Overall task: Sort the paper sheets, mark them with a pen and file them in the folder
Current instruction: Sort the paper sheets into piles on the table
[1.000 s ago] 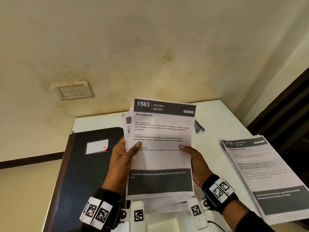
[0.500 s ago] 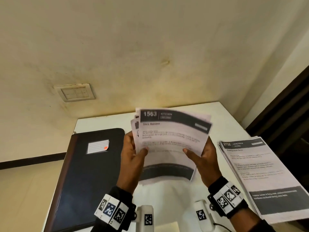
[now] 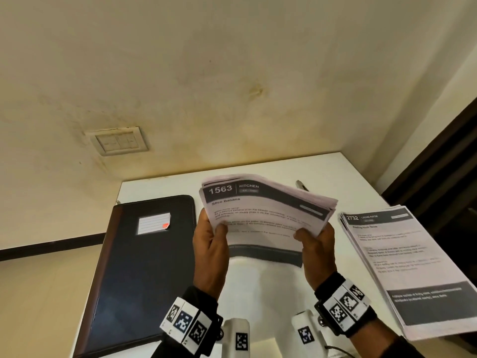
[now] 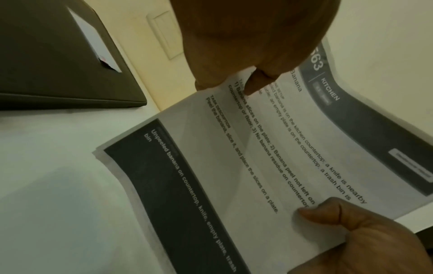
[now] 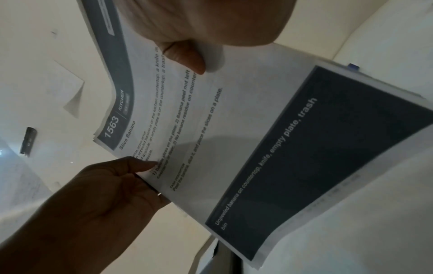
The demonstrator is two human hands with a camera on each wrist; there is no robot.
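Observation:
A stack of printed sheets (image 3: 263, 218), its top page headed "1563 KITCHEN, Slice Banana", hangs above the white table (image 3: 335, 177), tipped away from me and bowed. My left hand (image 3: 210, 244) pinches its left edge, thumb on the print. My right hand (image 3: 316, 246) pinches the right edge, also thumb on top. Both wrist views show the same stack of sheets (image 4: 269, 157) (image 5: 234, 129), with each thumb pressed on the page. A closed black folder (image 3: 144, 267) with a white label lies at the left. A dark pen (image 3: 302, 185) lies behind the held sheets.
A second pile of sheets (image 3: 402, 264), headed "2732", lies on the table at the right, its near end past the table edge. A wall with a switch plate (image 3: 118, 140) rises behind the table. A dark door frame (image 3: 438, 161) stands at the far right.
Both hands have tipped the stack away from upright toward flat and carried it farther over the table. The sheets now bow in the middle, and the pen behind them shows.

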